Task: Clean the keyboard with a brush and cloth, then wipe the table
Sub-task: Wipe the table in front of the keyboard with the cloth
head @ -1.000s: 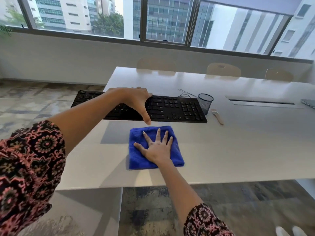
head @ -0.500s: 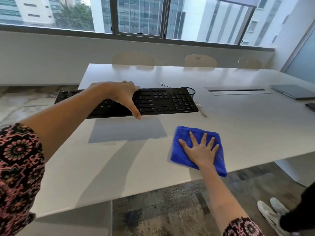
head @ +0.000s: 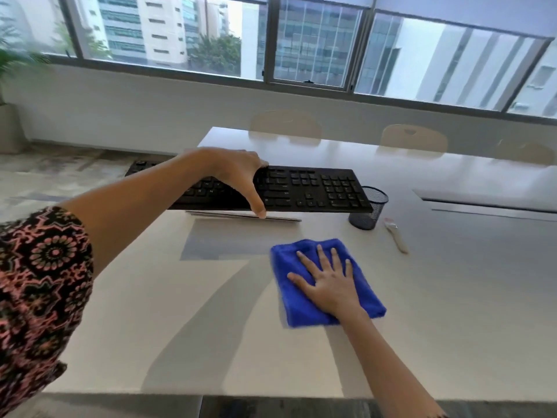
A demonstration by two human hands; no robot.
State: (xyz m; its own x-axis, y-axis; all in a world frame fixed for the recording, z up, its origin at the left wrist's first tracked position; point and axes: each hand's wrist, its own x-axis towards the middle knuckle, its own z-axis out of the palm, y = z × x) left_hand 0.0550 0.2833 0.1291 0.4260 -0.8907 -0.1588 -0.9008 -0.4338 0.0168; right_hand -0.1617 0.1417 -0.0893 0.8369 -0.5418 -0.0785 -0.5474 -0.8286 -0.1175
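My left hand (head: 241, 176) grips the black keyboard (head: 313, 188) across its middle and holds it lifted off the white table (head: 211, 312); its shadow falls on the tabletop below. A folded blue cloth (head: 304, 309) lies flat on the table in front of the keyboard's right half. My right hand (head: 328, 282) presses on the cloth with fingers spread and straight. A small brush (head: 396, 235) with a pale handle lies on the table to the right of the cloth, untouched.
A black mesh cup (head: 369, 209) stands by the keyboard's right end, next to the brush. A cable slot (head: 488, 203) is set in the table at the right. Chairs (head: 284, 125) line the far side. The near table edge runs below my right forearm.
My right hand slid the blue cloth away from the table's near edge, toward the keyboard. My left hand still holds the keyboard up. The camera view swung back to the left.
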